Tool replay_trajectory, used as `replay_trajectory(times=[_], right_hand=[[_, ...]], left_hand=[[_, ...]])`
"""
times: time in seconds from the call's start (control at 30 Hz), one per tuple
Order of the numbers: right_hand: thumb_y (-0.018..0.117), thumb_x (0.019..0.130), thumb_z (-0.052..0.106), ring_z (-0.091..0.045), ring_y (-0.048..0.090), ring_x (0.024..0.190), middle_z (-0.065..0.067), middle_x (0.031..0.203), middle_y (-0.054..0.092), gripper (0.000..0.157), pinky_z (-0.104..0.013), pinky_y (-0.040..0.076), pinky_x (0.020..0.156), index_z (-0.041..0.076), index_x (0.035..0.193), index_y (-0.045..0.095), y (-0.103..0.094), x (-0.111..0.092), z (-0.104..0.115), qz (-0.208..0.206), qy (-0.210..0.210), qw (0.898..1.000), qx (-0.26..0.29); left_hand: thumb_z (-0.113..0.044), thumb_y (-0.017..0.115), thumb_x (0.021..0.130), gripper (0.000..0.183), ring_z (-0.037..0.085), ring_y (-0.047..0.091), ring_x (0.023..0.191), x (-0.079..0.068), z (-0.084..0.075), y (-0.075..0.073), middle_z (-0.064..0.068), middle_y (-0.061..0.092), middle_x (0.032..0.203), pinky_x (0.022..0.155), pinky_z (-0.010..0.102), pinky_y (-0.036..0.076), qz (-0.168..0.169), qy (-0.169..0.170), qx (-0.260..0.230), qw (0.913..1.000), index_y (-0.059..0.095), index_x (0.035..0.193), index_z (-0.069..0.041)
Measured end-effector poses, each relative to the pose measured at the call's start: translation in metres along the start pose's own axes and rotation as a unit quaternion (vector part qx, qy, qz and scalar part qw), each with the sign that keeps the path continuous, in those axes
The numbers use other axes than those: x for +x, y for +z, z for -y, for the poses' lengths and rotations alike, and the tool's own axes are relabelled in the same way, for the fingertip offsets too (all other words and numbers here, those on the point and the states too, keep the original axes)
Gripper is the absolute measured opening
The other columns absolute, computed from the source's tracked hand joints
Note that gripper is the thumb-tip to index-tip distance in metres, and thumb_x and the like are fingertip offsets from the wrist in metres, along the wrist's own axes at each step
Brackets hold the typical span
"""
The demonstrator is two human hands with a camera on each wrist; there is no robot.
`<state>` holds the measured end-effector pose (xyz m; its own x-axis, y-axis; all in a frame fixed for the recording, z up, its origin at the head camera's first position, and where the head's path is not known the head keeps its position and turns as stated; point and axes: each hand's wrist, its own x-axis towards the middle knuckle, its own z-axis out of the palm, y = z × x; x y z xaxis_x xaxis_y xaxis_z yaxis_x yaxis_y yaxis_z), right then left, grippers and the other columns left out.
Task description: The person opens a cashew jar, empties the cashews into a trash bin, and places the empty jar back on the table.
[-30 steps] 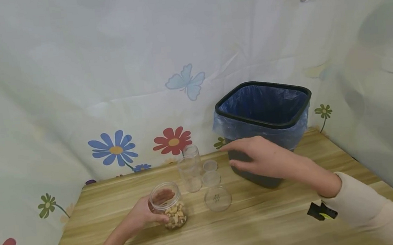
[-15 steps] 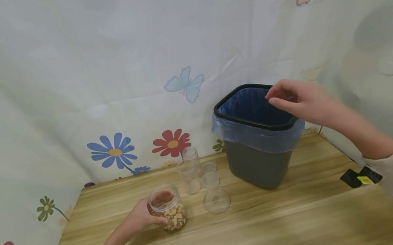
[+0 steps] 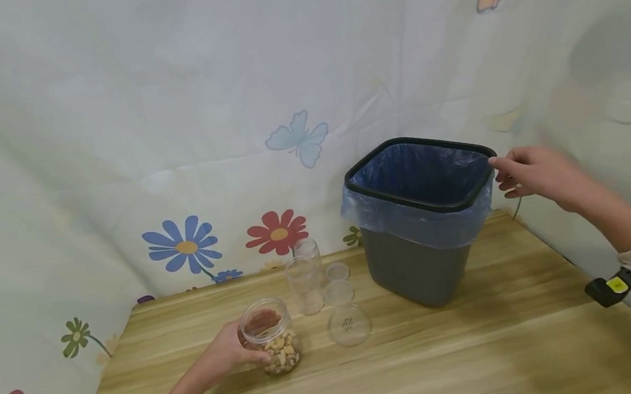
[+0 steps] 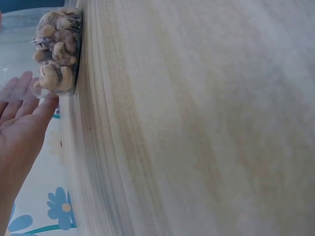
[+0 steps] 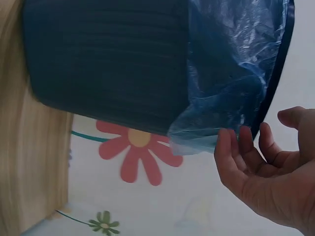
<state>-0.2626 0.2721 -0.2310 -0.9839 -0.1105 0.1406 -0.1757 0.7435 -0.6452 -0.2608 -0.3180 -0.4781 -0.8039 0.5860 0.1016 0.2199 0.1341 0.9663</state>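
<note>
A clear round jar point(image 3: 267, 335) with cashew nuts point(image 3: 282, 351) in its lower part stands on the wooden table point(image 3: 367, 382). My left hand point(image 3: 224, 353) holds it from the left, thumb on the near side and fingers behind it. In the left wrist view the nuts point(image 4: 58, 49) show through the wall beside the fingers. My right hand point(image 3: 547, 176) is at the right rim of a dark grey bin point(image 3: 413, 263). In the right wrist view its fingertips are right at the bin's rim and blue liner point(image 5: 231, 83), and the thumb stands apart.
Two clear tall containers point(image 3: 305, 290) stand behind the jar. Three clear round lids point(image 3: 350, 325) lie in a row between them and the bin. A flower-printed cloth point(image 3: 218, 136) hangs behind and beside the table.
My right hand has moved rightward from in front of the bin, past its opening, to its right rim. My left hand still holds the jar in the same spot.
</note>
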Motion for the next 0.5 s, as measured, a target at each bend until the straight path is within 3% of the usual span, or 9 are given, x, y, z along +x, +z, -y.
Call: replay_trajectory(times=[0.17,0.23,0.5], right_hand=[[0.038,0.109,0.044,-0.006,0.066,0.091,-0.013,0.110,0.062,0.060,-0.031,0.059,0.084,-0.015,0.122,0.047,0.008,0.007,-0.013,0.039,0.028,0.990,0.132],[0.038,0.109,0.046,-0.008,0.066,0.094,-0.009,0.110,0.060,0.062,-0.032,0.059,0.086,-0.014,0.124,0.045,0.011,0.010,-0.016,0.046,0.034,0.986,0.155],[0.038,0.108,0.049,-0.005,0.065,0.099,-0.015,0.126,0.046,0.065,-0.032,0.057,0.091,-0.009,0.139,0.032,0.019,0.015,-0.024,0.067,0.049,0.972,0.219]], left_hand=[[-0.001,0.084,0.081,0.077,0.016,0.055,0.132,0.000,0.001,0.000,0.031,0.048,0.147,0.102,0.020,0.045,0.002,0.001,-0.013,0.9999,0.043,0.146,0.010],[0.000,0.083,0.081,0.078,0.012,0.055,0.130,0.000,0.001,0.000,0.031,0.047,0.148,0.103,0.020,0.045,0.001,0.001,-0.017,0.9999,0.042,0.147,0.010],[0.000,0.084,0.081,0.077,0.014,0.056,0.130,0.001,0.003,-0.001,0.028,0.049,0.147,0.103,0.022,0.046,0.001,0.008,-0.007,0.9999,0.044,0.146,0.009]])
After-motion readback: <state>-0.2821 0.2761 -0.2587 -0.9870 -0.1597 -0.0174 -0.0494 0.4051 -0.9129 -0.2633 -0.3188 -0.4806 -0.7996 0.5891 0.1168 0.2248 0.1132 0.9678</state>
